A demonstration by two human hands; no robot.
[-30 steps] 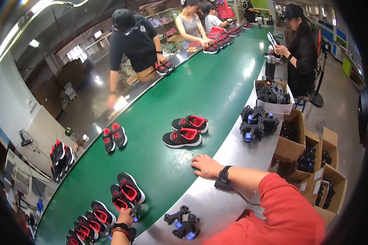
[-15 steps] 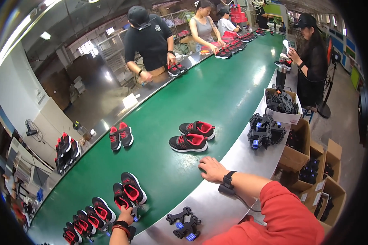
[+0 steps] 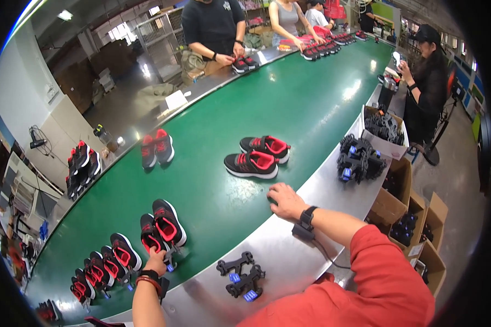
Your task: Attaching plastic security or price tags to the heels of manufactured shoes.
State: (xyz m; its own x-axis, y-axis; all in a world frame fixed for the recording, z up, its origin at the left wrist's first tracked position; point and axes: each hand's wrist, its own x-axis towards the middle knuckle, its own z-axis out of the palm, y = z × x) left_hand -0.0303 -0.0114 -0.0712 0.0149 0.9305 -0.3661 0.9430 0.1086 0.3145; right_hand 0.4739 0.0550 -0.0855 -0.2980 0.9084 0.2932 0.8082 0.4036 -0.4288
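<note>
My left hand point(image 3: 155, 262) is closed on the heel of a black sneaker point(image 3: 151, 231) with a red lining and laces, standing on the green belt. Beside it leans its matching sneaker point(image 3: 169, 222), and a dark plastic shoe hanger point(image 3: 172, 255) shows at their heels. My right hand point(image 3: 287, 201) rests with nothing in it at the belt's near edge, fingers loosely bent and apart. Just beyond it sits another pair of sneakers point(image 3: 252, 165). Between my arms, black shoe hangers point(image 3: 243, 277) with blue tags lie on the metal ledge.
A row of sneakers point(image 3: 106, 265) stands left of my left hand. Another pair point(image 3: 157, 148) is across the belt point(image 3: 213, 218). To the right are a hanger pile point(image 3: 360, 159), a white box of hangers point(image 3: 384, 131) and cardboard boxes point(image 3: 398, 191). Several people work along the belt.
The view has tilted, so most things appear higher. My left hand keeps its hold and my right hand stays at the edge. The person opposite has brought both hands to a pair of sneakers.
</note>
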